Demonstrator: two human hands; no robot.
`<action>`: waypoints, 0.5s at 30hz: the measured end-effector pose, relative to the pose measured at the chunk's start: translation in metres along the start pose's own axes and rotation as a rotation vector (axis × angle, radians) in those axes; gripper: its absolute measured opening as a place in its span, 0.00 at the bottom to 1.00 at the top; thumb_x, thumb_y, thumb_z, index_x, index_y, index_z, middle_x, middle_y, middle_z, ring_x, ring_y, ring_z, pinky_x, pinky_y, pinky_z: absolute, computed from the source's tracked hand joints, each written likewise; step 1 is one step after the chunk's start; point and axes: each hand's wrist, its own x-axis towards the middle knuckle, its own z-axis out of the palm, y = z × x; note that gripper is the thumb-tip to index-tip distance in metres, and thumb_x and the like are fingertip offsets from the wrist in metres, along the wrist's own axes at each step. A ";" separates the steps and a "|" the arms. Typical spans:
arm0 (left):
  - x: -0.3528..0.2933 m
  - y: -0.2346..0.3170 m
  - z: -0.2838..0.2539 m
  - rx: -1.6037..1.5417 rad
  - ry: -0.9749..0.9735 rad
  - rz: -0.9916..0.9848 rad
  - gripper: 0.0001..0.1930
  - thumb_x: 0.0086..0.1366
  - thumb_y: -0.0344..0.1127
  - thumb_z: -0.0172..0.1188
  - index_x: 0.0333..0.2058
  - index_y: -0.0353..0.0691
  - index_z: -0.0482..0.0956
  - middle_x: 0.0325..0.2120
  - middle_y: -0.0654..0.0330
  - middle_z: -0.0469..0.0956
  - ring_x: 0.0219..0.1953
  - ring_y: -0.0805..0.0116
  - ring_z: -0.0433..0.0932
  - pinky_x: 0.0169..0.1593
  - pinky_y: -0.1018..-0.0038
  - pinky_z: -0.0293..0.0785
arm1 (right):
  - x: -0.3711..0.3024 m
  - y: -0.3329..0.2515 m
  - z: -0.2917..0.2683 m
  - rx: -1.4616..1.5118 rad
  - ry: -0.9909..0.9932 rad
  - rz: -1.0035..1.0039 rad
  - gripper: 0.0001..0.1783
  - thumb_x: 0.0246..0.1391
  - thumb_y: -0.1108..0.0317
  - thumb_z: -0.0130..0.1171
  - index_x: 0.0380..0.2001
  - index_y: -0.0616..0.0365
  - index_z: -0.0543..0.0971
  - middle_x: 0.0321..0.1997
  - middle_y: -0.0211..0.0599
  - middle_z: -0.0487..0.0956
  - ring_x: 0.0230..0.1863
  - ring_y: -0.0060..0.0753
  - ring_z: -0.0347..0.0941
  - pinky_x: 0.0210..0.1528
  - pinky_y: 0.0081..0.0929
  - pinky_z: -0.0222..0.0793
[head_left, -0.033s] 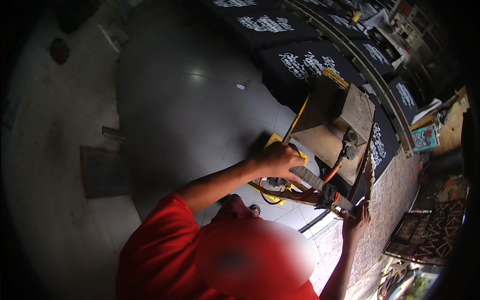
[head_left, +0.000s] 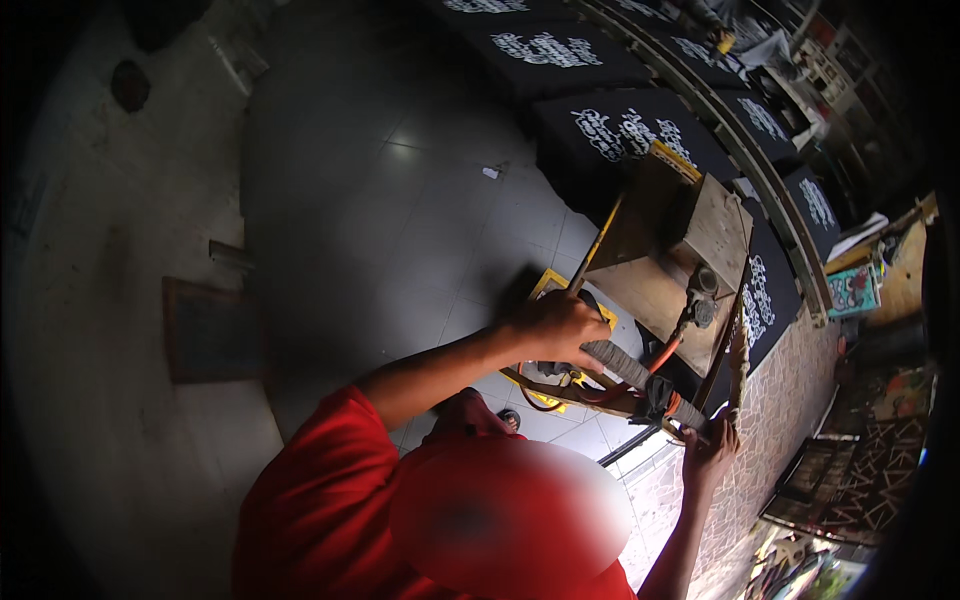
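My left hand [head_left: 562,328] is closed round the upper left end of a handle bar [head_left: 622,364] wrapped in grey tape. At the bar's lower right end, the fingers of my right hand [head_left: 712,452] are wrapped round it. Beyond the bar is a boxy, worn metal hood [head_left: 712,228] in a frame with yellow edges. A round metal gas fitting [head_left: 703,298] sits on the hood, and an orange hose [head_left: 666,352] runs from it toward the bar. Black cloth or tape is bunched on the bar between my hands.
Black fabric panels with white prints [head_left: 622,132] lie in rows beyond the hood, along a curved-looking rail [head_left: 745,145]. Grey floor tiles [head_left: 440,215] stretch to the left, with a dark framed panel [head_left: 212,332] by the wall. A stone-patterned floor [head_left: 785,385] lies at the right.
The surroundings have shifted slightly right and down in the picture. Both hands keep their hold on the bar.
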 end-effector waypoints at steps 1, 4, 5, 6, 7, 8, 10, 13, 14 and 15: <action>-0.018 0.006 0.000 0.015 -0.004 -0.014 0.24 0.50 0.59 0.70 0.29 0.42 0.78 0.24 0.60 0.78 0.29 0.58 0.81 0.37 0.64 0.76 | -0.007 -0.002 0.000 0.005 0.046 -0.055 0.32 0.48 0.40 0.65 0.35 0.64 0.75 0.39 0.52 0.76 0.47 0.60 0.70 0.55 0.55 0.61; -0.053 0.036 -0.010 0.080 -0.007 -0.088 0.24 0.52 0.59 0.69 0.31 0.43 0.78 0.24 0.61 0.77 0.28 0.61 0.81 0.37 0.65 0.77 | -0.015 -0.010 -0.004 0.054 0.008 -0.100 0.39 0.51 0.31 0.56 0.35 0.64 0.74 0.36 0.53 0.74 0.45 0.61 0.70 0.55 0.58 0.60; -0.063 0.045 -0.014 0.094 -0.020 -0.108 0.24 0.52 0.59 0.69 0.31 0.43 0.78 0.24 0.62 0.77 0.28 0.61 0.81 0.37 0.65 0.77 | -0.020 -0.010 -0.004 0.070 -0.011 -0.125 0.40 0.51 0.29 0.55 0.35 0.64 0.74 0.35 0.52 0.74 0.44 0.61 0.70 0.54 0.57 0.61; -0.073 0.051 -0.013 0.072 -0.016 -0.120 0.24 0.53 0.60 0.68 0.31 0.44 0.78 0.23 0.61 0.77 0.28 0.62 0.81 0.36 0.65 0.77 | -0.022 -0.007 -0.003 0.084 -0.026 -0.149 0.41 0.51 0.28 0.54 0.34 0.64 0.74 0.34 0.52 0.73 0.43 0.61 0.70 0.53 0.57 0.61; -0.086 0.057 -0.016 0.076 0.038 -0.129 0.23 0.53 0.59 0.68 0.32 0.44 0.79 0.22 0.61 0.77 0.27 0.61 0.80 0.34 0.64 0.76 | -0.023 -0.008 -0.003 0.095 -0.041 -0.170 0.42 0.52 0.26 0.52 0.34 0.63 0.74 0.34 0.51 0.73 0.42 0.60 0.70 0.52 0.57 0.61; -0.099 0.064 -0.016 0.079 0.065 -0.152 0.23 0.54 0.59 0.68 0.34 0.44 0.79 0.22 0.62 0.77 0.27 0.61 0.80 0.34 0.64 0.76 | -0.020 -0.016 -0.007 0.101 -0.106 -0.169 0.44 0.52 0.22 0.48 0.33 0.62 0.73 0.32 0.50 0.73 0.39 0.59 0.69 0.50 0.54 0.61; -0.118 0.078 -0.026 0.083 0.038 -0.209 0.23 0.56 0.58 0.67 0.37 0.44 0.80 0.22 0.62 0.77 0.26 0.61 0.80 0.34 0.64 0.76 | -0.019 -0.032 -0.012 0.119 -0.108 -0.207 0.44 0.51 0.22 0.48 0.32 0.62 0.73 0.32 0.50 0.73 0.38 0.58 0.69 0.48 0.53 0.61; -0.144 0.099 -0.043 0.096 -0.013 -0.267 0.23 0.58 0.56 0.66 0.39 0.42 0.80 0.25 0.61 0.78 0.29 0.61 0.81 0.36 0.64 0.77 | -0.024 -0.043 -0.009 0.132 -0.097 -0.284 0.45 0.51 0.22 0.49 0.32 0.64 0.73 0.30 0.50 0.72 0.36 0.57 0.69 0.48 0.54 0.61; -0.155 0.102 -0.043 0.052 0.009 -0.283 0.22 0.58 0.55 0.66 0.40 0.41 0.80 0.27 0.60 0.80 0.30 0.61 0.82 0.37 0.63 0.77 | -0.023 -0.048 -0.008 0.139 -0.100 -0.315 0.45 0.50 0.22 0.49 0.32 0.65 0.73 0.30 0.50 0.72 0.36 0.57 0.69 0.48 0.54 0.62; -0.165 0.104 -0.043 0.006 0.031 -0.299 0.22 0.59 0.54 0.66 0.40 0.40 0.80 0.29 0.60 0.81 0.32 0.60 0.82 0.38 0.63 0.78 | -0.020 -0.052 -0.007 0.144 -0.104 -0.346 0.46 0.50 0.22 0.49 0.32 0.65 0.73 0.30 0.49 0.72 0.36 0.57 0.69 0.49 0.54 0.62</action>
